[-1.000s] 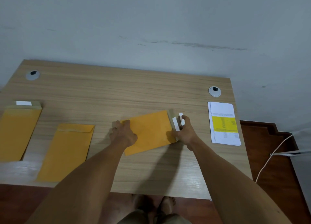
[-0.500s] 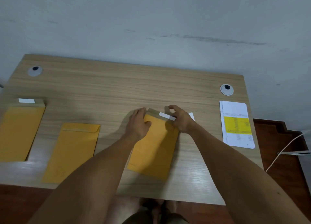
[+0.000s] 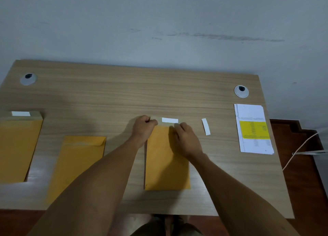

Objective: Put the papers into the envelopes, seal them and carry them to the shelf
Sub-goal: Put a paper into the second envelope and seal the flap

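Left hand (image 3: 144,128) curled, pinching the far left corner of the middle envelope (image 3: 166,157); right hand (image 3: 186,138) curled over its top edge, fingertips hidden so can't tell if actually pinching. Envelope lying flat mid-desk (image 3: 142,93), flap open at the far end with a white strip (image 3: 169,120) still on. Peeled strip (image 3: 206,126) lying loose just right. Papers (image 3: 253,129) stacked far right. Two more envelopes to the left: closed envelope (image 3: 78,163), open-flap envelope (image 3: 16,147).
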### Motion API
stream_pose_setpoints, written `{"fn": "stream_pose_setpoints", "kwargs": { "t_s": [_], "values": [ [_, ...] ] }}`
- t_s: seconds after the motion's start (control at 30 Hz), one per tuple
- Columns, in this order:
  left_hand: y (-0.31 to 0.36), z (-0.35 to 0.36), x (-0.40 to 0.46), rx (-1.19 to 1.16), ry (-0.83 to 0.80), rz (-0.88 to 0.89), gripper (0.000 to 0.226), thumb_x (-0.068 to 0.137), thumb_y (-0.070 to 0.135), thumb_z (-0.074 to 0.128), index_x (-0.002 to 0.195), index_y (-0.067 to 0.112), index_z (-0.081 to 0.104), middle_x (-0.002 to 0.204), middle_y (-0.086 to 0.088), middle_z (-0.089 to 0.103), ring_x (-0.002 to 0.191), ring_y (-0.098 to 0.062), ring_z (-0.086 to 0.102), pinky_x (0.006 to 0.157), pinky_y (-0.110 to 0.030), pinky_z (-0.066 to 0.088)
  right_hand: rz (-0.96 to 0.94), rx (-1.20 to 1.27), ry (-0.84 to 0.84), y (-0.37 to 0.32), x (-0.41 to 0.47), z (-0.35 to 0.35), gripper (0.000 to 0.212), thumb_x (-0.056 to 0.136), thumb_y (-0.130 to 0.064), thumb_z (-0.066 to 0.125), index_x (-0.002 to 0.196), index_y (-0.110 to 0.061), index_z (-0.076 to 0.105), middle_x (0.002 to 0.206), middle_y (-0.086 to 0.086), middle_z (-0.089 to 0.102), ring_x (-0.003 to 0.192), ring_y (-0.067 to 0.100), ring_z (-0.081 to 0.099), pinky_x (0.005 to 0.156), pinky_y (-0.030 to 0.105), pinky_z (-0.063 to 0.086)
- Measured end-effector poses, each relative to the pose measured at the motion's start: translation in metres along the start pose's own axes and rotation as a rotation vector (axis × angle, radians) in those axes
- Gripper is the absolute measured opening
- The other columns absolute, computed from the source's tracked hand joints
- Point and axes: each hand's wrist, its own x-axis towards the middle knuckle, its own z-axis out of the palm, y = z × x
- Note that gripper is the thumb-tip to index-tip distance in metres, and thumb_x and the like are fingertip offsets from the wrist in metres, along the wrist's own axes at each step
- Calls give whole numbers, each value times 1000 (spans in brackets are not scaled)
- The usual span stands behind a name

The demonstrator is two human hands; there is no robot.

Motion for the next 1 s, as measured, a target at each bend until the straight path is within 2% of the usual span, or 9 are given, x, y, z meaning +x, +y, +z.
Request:
{"fn": "stream_pose_setpoints", "kwargs": {
  "t_s": [0.1, 0.23, 0.3, 0.5, 0.73, 0.8, 0.87, 0.93, 1.0],
  "values": [
    [3, -4, 4, -106, -116, -68, 14, 84, 23, 74, 94, 13, 70, 86, -2, 70, 74, -15, 63, 65, -28, 48, 16, 27, 68, -2, -2, 6, 28, 100, -14, 48, 125, -8, 59, 116, 9, 55, 104, 28, 51, 82, 41, 51],
    [4, -7, 9, -226, -208, -173, 85, 63, 54, 89, 134, 19, 58, 132, -4, 65, 114, -21, 64, 102, -39, 51, 16, 65, 107, -6, 2, 2, 26, 98, -15, 50, 120, -9, 63, 112, 7, 57, 99, 26, 54, 81, 39, 51],
    [8, -6, 6, -294, -237, -177, 99, 63, 48, 89, 147, 19, 44, 135, -2, 63, 115, -21, 65, 102, -43, 52, 10, 116, 174, -12, 6, -1, 24, 96, -15, 53, 117, -11, 65, 111, 6, 59, 98, 24, 57, 79, 39, 52],
    [22, -2, -8, -375, -249, -237, 101, 79, 31, 83, 157, 12, 21, 129, -11, 63, 112, -27, 65, 99, -47, 53, -10, 234, 343, -37, 23, -10, 20, 98, -20, 59, 112, -9, 68, 110, 3, 63, 97, 18, 60, 78, 35, 53],
    [34, -7, -14, -361, -327, -226, 125, 55, 47, 93, 156, 16, 25, 142, -16, 55, 126, -32, 57, 106, -50, 47, 5, 272, 401, -41, 22, -16, 22, 98, -23, 59, 109, -8, 72, 104, 3, 66, 92, 18, 61, 77, 35, 53],
    [38, -6, -19, -351, -332, -218, 113, 62, 44, 92, 153, 15, 30, 134, -16, 62, 120, -30, 62, 104, -49, 49, 26, 311, 398, -41, 22, -18, 22, 99, -23, 60, 109, -9, 73, 103, 1, 67, 94, 16, 60, 79, 31, 51],
    [44, -7, -26, -352, -322, -205, 78, 81, 29, 82, 146, 14, 41, 115, -12, 73, 104, -26, 69, 96, -44, 54, 40, 348, 391, -40, 22, -21, 20, 99, -23, 59, 106, -11, 73, 100, -1, 66, 93, 14, 59, 79, 27, 49],
    [43, -6, -26, -329, -333, -187, 42, 87, 24, 76, 125, 15, 63, 99, -10, 77, 92, -25, 71, 86, -41, 56, 64, 358, 383, -40, 21, -23, 18, 99, -23, 57, 101, -12, 72, 96, -3, 65, 91, 12, 58, 77, 25, 47],
    [43, -6, -27, -321, -339, -169, 25, 89, 23, 74, 111, 12, 71, 98, -11, 78, 91, -27, 71, 87, -43, 56, 103, 353, 385, -40, 20, -23, 17, 100, -21, 56, 98, -11, 70, 95, -2, 64, 90, 12, 57, 76, 25, 47]
  ]
}}
